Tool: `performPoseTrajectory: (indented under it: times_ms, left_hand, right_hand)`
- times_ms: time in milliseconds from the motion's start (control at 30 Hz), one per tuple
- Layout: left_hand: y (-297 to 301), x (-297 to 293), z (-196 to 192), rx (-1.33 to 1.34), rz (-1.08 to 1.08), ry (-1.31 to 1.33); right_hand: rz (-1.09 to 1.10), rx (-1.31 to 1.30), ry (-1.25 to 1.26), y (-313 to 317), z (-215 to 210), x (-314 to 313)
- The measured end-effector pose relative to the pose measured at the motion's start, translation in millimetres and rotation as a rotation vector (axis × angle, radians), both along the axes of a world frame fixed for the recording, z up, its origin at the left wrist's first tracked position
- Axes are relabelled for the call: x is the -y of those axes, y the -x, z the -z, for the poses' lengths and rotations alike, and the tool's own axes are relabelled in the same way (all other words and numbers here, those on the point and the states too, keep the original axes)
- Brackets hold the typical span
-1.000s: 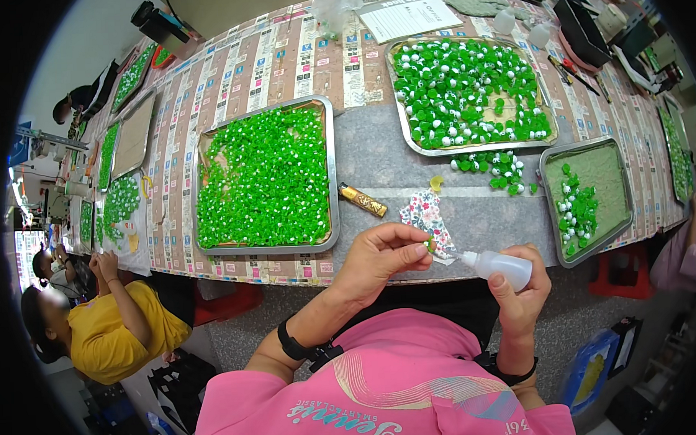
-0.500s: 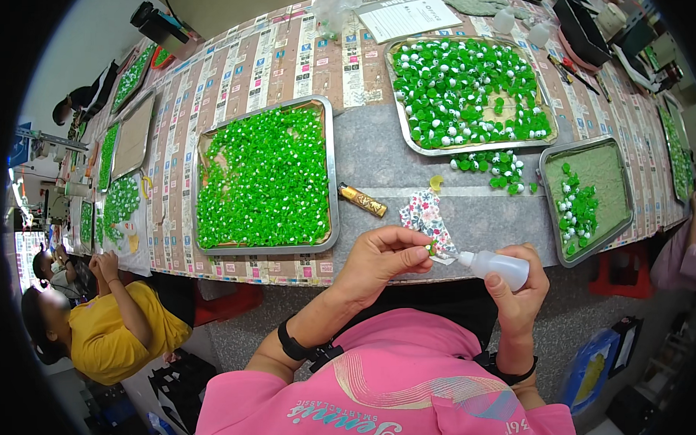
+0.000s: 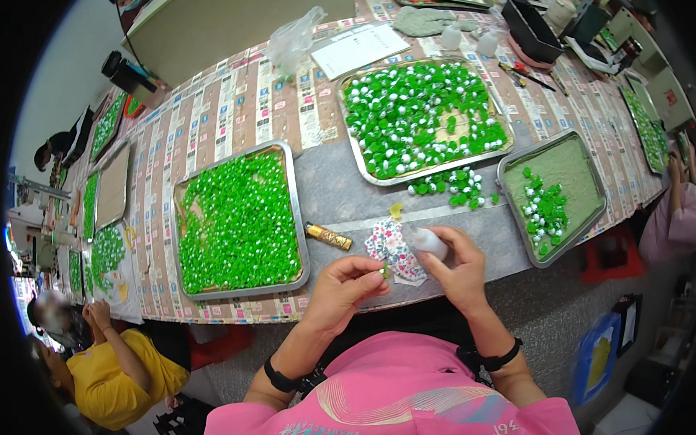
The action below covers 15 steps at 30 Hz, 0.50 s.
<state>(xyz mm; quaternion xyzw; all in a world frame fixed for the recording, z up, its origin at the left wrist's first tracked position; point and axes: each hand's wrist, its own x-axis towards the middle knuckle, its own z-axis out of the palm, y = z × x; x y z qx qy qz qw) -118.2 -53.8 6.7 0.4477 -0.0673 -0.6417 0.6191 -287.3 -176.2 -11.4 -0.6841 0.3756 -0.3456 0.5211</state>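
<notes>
Between thumb and fingertips, my left hand (image 3: 344,293) pinches a small green piece (image 3: 384,271) in front of the grey work mat (image 3: 339,168). My right hand (image 3: 461,273) grips a whitish translucent squeeze bottle (image 3: 430,244), its narrow nozzle pointing up and left, over a flower-patterned cloth (image 3: 390,243). The cloth lies on the mat between my hands. Just beyond my left hand is a gold-and-black cylinder (image 3: 329,236). A yellow scrap (image 3: 396,210) sits at the cloth's far end.
A metal tray (image 3: 297,219) of small green pieces stands at left. Green-and-white pieces fill a far tray (image 3: 366,173), and several lie loose (image 3: 462,187) before it. A smaller tray (image 3: 584,180) is at right. A person in yellow (image 3: 120,379) sits at left.
The bottle's nozzle has moved away from the green piece in my left hand and now points over the cloth. The whole view has shifted, with the table sitting lower and further left.
</notes>
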Motion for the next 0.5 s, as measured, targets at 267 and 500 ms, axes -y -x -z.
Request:
performPoseTrajectory:
  times_ms: [267,500]
  left_hand:
    - [0,-2,2,-0.017,-0.001,0.011]
    - [0,-4,2,-0.024,0.013,0.029]
  right_hand:
    - [0.011,-0.028,0.086,-6,-7,4]
    - [0.130,-0.249,0.647,5,-12,49]
